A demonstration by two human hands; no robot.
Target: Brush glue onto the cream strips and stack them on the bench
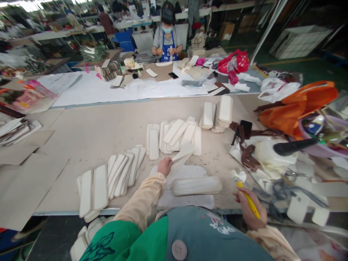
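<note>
While the left hand (164, 166) is pinching a pale strip (184, 153), the right hand (252, 210) is gripping a yellow-handled tool (248, 201) at near right.

left hand (164, 166) reaches forward, pinched; right hand (251, 210), a little blurred, seems curled inward

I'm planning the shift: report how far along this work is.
Possibly done: fanned row of cream oblong pieces at left. In hand: thin white sheet, left hand; yellow-handled tool with whitish tip, right hand. A streaked cream oblong piece lies between them. Possibly remaining: cream oblong stacks farther back. The piles look alike, so I cannot confirm the split.
</note>
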